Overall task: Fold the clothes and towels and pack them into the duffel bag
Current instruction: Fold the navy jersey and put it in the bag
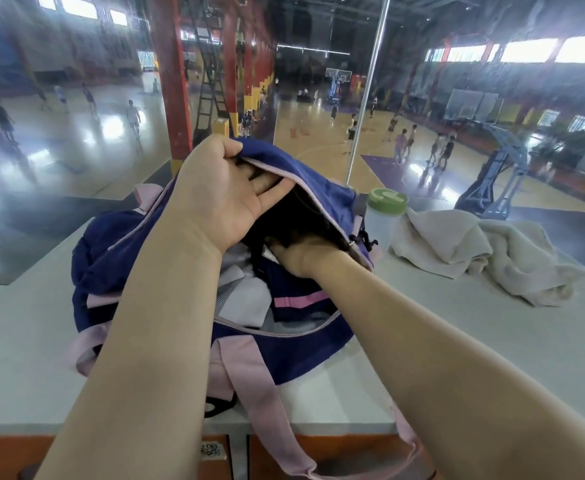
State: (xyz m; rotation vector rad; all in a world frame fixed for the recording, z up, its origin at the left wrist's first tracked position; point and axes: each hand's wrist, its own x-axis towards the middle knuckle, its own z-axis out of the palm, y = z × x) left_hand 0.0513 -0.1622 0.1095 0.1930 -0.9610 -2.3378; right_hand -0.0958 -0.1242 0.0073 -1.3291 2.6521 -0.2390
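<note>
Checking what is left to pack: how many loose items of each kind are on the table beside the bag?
Crumpled beige towel: 1
White plastic bottle with green lid: 1
Total: 2, both right of the navy-and-pink fabric duffel bag.

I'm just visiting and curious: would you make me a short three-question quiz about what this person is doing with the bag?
1. True or false: the beige towel is already packed inside the duffel bag.
2. Which hand lifts the bag's upper flap? A) left hand B) right hand C) neither
3. Fill in: the bottle between the bag and the towel has a ______ lid.

Key:
1. False. It lies crumpled on the table, to the right of the bag.
2. A. Its thumb and fingers hold the flap's edge up, while the right hand reaches into the opening; its fingers are hidden there.
3. Green.
</note>
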